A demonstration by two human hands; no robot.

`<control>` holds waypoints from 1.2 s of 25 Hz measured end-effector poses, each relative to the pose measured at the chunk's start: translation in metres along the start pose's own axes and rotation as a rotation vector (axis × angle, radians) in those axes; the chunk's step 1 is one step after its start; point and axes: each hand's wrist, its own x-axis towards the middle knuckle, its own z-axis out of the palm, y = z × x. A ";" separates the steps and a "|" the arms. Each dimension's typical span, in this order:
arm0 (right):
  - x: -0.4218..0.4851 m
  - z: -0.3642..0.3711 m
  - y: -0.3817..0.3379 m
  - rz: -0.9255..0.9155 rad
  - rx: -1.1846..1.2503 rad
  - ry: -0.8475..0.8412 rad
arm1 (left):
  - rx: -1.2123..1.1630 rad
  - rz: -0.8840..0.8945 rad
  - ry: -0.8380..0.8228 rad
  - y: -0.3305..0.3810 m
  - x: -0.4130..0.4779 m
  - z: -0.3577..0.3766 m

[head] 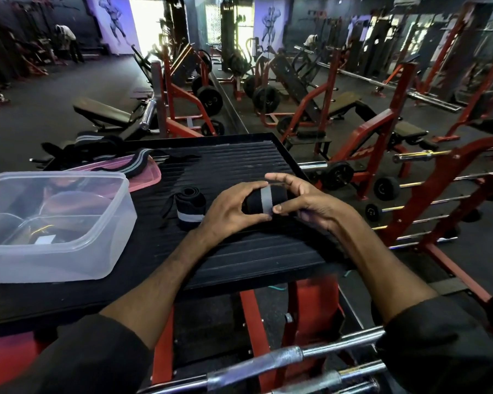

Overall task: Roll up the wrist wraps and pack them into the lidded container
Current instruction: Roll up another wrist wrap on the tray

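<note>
Chrome bars point(282, 362) nearest. Above, left hand point(231, 209) and right hand point(305, 200) clasping rolled wrist wrap point(264, 201) between curled fingers point(279, 179); finished roll point(189, 207) just beside.

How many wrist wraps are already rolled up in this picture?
2. One rolled wrap is held between the left hand and right hand; another roll lies on the black platform beside them. Unrolled wraps at the far left may hide more.

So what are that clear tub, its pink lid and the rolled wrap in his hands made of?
The tub looks like translucent, slightly frosted plastic: the surface beneath shows through. The pink lid seems smooth, glossy plastic. The rolled wrap appears to be matte woven fabric, probably elastic, with a grey stripe.
</note>
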 end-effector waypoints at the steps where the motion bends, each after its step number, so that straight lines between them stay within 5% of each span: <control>1: -0.001 0.003 -0.004 0.015 -0.051 0.000 | 0.025 0.016 -0.021 0.001 -0.002 -0.001; 6: -0.003 0.010 -0.006 0.077 -0.176 0.047 | 0.124 0.097 -0.010 0.003 -0.007 -0.004; 25: 0.020 0.038 -0.001 0.002 -0.016 0.150 | 0.180 0.099 0.184 0.009 -0.012 -0.041; 27: 0.031 0.048 -0.011 -0.018 -0.112 0.156 | 0.251 0.024 0.253 0.006 -0.016 -0.065; 30: 0.056 0.056 -0.022 -0.056 -0.618 0.082 | 0.340 -0.210 0.353 -0.002 -0.033 -0.095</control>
